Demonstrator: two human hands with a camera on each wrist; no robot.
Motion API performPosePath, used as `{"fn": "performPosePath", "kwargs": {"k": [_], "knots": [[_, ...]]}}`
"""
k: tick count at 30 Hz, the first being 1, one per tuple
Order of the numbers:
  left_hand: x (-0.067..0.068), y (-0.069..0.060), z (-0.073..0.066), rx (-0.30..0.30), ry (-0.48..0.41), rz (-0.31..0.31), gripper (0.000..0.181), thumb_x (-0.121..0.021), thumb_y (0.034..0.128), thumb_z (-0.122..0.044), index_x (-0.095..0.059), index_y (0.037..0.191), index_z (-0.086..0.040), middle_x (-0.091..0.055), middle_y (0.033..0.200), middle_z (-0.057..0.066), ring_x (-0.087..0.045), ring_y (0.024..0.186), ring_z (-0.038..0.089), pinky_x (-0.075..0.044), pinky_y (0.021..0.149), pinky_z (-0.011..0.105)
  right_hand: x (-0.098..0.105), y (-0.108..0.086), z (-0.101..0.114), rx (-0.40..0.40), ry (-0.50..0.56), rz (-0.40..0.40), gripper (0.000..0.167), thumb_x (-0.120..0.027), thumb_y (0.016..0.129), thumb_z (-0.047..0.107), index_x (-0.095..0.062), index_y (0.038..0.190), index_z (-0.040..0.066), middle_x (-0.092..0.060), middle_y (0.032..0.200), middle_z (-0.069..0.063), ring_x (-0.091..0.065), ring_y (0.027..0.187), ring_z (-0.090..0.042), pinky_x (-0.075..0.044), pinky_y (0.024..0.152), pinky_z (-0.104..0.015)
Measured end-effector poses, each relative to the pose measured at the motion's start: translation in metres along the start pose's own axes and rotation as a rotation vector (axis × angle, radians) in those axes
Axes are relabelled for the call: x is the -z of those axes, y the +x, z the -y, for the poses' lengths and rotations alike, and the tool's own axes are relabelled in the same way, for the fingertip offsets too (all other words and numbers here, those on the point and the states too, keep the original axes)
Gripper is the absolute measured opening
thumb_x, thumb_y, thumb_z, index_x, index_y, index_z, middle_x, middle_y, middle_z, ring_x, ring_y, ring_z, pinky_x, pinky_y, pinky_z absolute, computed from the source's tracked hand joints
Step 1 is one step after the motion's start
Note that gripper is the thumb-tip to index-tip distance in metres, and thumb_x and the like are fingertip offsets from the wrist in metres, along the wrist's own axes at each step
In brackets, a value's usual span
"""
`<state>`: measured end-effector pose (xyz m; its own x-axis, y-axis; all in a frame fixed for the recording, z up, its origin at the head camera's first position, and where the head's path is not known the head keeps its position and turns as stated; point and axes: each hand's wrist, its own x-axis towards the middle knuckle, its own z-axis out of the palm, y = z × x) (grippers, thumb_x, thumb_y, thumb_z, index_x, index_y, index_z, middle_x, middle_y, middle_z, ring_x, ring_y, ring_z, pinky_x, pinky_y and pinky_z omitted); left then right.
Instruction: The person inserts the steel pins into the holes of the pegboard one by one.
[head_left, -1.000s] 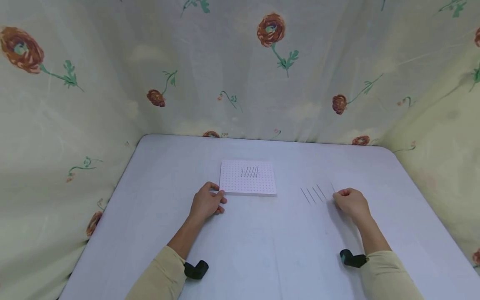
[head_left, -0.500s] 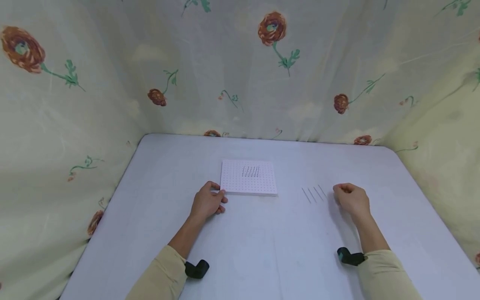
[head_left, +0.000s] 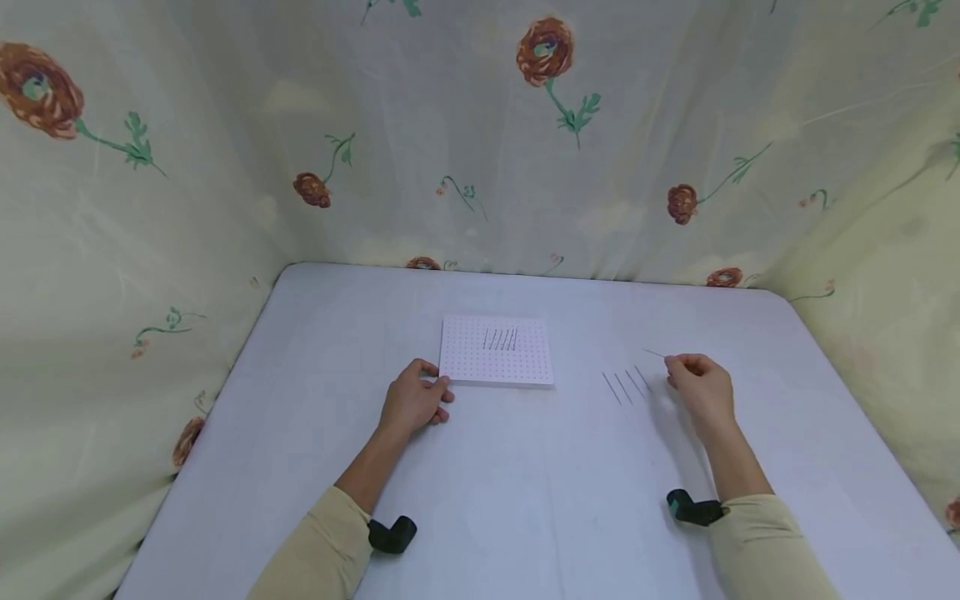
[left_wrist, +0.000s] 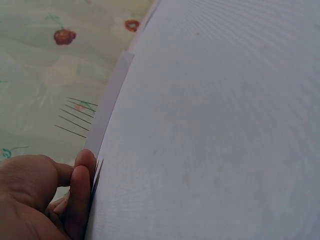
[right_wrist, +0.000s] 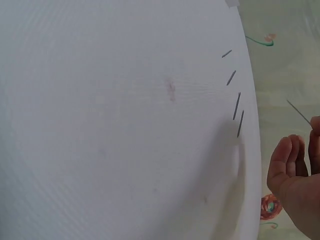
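Observation:
A white perforated pegboard (head_left: 495, 367) lies on the table, with several thin dark metal pins (head_left: 500, 339) standing in a row in it. My left hand (head_left: 412, 398) holds the board's near left corner, thumb at the front edge and index finger along the left side; the left wrist view shows the fingers (left_wrist: 82, 175) against the board's edge. To the right, my right hand (head_left: 703, 387) is raised over the table and pinches one thin metal pin (head_left: 654, 352) between thumb and fingertips. That pin (right_wrist: 299, 112) sticks out from the fingertips in the right wrist view, pointing left in the head view.
Several loose metal pins (head_left: 623, 388) lie slanted side by side on the white table (head_left: 487, 492), between board and right hand. Floral cloth (head_left: 480, 142) hangs behind and beside the table. Each wrist carries a black camera mount (head_left: 392, 535).
My right hand has lifted the pin from the table beside the loose ones and turned it from steep to nearly level. The left hand stays at the board's corner.

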<state>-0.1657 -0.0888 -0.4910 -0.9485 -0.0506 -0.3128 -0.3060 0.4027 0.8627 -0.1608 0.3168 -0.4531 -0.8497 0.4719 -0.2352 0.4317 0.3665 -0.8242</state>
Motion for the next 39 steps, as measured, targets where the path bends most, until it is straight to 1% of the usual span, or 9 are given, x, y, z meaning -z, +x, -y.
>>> {"fn": "performPosePath", "kwargs": {"k": [3, 6, 12, 18, 23, 26, 30, 33, 39], "knots": [[0.0, 0.0, 0.0, 0.001, 0.0, -0.001, 0.029, -0.06, 0.1032, -0.022, -0.053, 0.127, -0.008, -0.075, 0.082, 0.006, -0.067, 0.054, 0.014, -0.056, 0.052, 0.022, -0.003, 0.0, 0.002, 0.006, 0.106, 0.005, 0.025, -0.061, 0.1, 0.03, -0.058, 0.111, 0.008, -0.062, 0.095, 0.011, -0.063, 0.082, 0.005, -0.056, 0.081, -0.012], [0.0, 0.0, 0.0, 0.002, -0.001, -0.002, 0.029, -0.06, 0.103, -0.022, -0.053, 0.127, -0.008, -0.075, 0.082, 0.006, -0.067, 0.053, 0.014, -0.056, 0.052, 0.022, -0.005, 0.0, 0.003, 0.02, 0.188, 0.019, 0.019, -0.064, 0.099, 0.023, -0.056, 0.107, 0.008, -0.064, 0.082, 0.017, -0.067, 0.08, 0.005, -0.057, 0.082, -0.012], [0.0, 0.001, 0.001, -0.002, -0.006, -0.007, 0.027, -0.06, 0.1028, -0.021, -0.054, 0.126, -0.008, -0.075, 0.081, 0.006, -0.067, 0.053, 0.014, -0.056, 0.051, 0.023, -0.009, 0.0, 0.006, 0.02, 0.239, 0.024, 0.023, -0.068, 0.097, 0.024, -0.057, 0.11, 0.008, -0.065, 0.079, 0.017, -0.067, 0.079, 0.003, -0.058, 0.08, -0.013], [0.001, 0.0, 0.0, 0.006, -0.005, -0.009, 0.027, -0.06, 0.1028, -0.022, -0.054, 0.126, -0.008, -0.075, 0.081, 0.005, -0.067, 0.053, 0.014, -0.055, 0.051, 0.022, -0.017, -0.001, 0.013, 0.078, 0.25, 0.014, 0.025, -0.07, 0.096, 0.025, -0.061, 0.111, 0.008, -0.065, 0.075, 0.021, -0.065, 0.076, 0.005, -0.056, 0.073, -0.01], [0.001, 0.0, -0.001, 0.012, -0.007, -0.004, 0.028, -0.06, 0.1028, -0.022, -0.054, 0.127, -0.008, -0.075, 0.081, 0.005, -0.067, 0.054, 0.014, -0.056, 0.051, 0.022, -0.027, -0.002, 0.024, 0.09, 0.268, -0.001, 0.019, -0.071, 0.096, 0.025, -0.065, 0.109, 0.013, -0.066, 0.077, 0.021, -0.066, 0.078, 0.003, -0.057, 0.074, -0.011], [0.001, 0.0, -0.002, 0.01, -0.006, -0.007, 0.028, -0.06, 0.1027, -0.022, -0.054, 0.126, -0.008, -0.075, 0.081, 0.005, -0.067, 0.054, 0.014, -0.056, 0.051, 0.022, -0.035, -0.004, 0.032, 0.097, 0.254, 0.0, 0.023, -0.071, 0.096, 0.029, -0.068, 0.114, 0.015, -0.067, 0.081, 0.022, -0.067, 0.082, 0.0, -0.056, 0.075, -0.01], [0.001, 0.0, -0.002, 0.011, -0.012, -0.01, 0.028, -0.06, 0.1027, -0.022, -0.054, 0.126, -0.008, -0.075, 0.081, 0.005, -0.067, 0.054, 0.014, -0.056, 0.052, 0.022, -0.046, -0.008, 0.045, 0.139, 0.236, 0.017, 0.036, -0.07, 0.097, 0.029, -0.068, 0.126, 0.008, -0.067, 0.084, 0.022, -0.067, 0.085, 0.0, -0.056, 0.078, -0.01], [0.001, 0.0, -0.002, 0.014, -0.015, -0.008, 0.029, -0.061, 0.1028, -0.022, -0.054, 0.127, -0.008, -0.075, 0.081, 0.005, -0.067, 0.054, 0.014, -0.056, 0.052, 0.022, -0.054, -0.011, 0.053, 0.165, 0.223, 0.027, 0.037, -0.07, 0.097, 0.029, -0.068, 0.127, 0.006, -0.067, 0.085, 0.022, -0.068, 0.086, -0.001, -0.057, 0.079, -0.012], [0.0, -0.001, -0.003, 0.021, -0.009, -0.017, 0.028, -0.06, 0.1029, -0.023, -0.054, 0.126, -0.008, -0.075, 0.08, 0.005, -0.067, 0.053, 0.015, -0.055, 0.051, 0.021, -0.072, -0.017, 0.068, 0.199, 0.159, 0.053, 0.035, -0.07, 0.097, 0.032, -0.071, 0.125, 0.011, -0.068, 0.093, 0.017, -0.069, 0.093, -0.007, -0.056, 0.081, -0.015]]}}
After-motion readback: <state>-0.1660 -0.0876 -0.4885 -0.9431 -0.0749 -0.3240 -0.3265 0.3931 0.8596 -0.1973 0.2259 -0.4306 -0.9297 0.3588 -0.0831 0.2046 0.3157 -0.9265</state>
